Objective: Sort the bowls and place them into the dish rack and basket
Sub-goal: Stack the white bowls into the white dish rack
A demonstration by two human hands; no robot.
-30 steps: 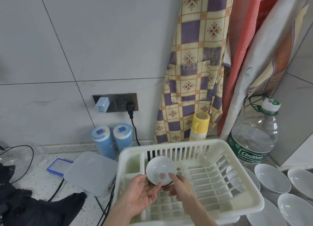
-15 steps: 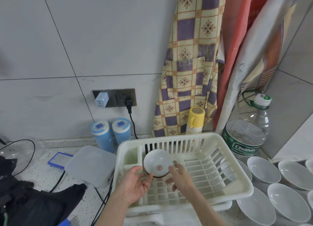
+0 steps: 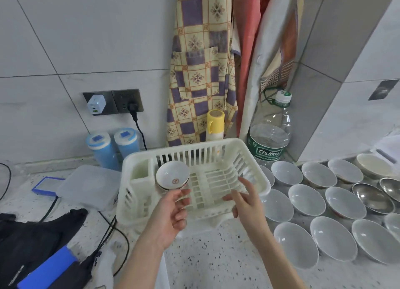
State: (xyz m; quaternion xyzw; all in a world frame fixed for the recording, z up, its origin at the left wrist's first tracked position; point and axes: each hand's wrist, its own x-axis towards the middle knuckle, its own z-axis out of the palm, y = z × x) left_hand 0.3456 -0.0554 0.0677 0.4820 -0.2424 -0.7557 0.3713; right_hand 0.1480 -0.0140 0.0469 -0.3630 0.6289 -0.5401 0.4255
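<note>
From the head view, a small bowl stands tilted in the back left corner of the dish rack. Both the left hand and the right hand hold nothing, fingers loose. White bowls wait on the bench's right side. They look hard, smooth and breakable; grab the rim.

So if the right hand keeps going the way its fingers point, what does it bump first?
Probably the far right wall of the dish rack. The right hand, open, points up and away over the rack floor, with nothing between. Depth is hard to judge, so it might pass above the rim.
</note>
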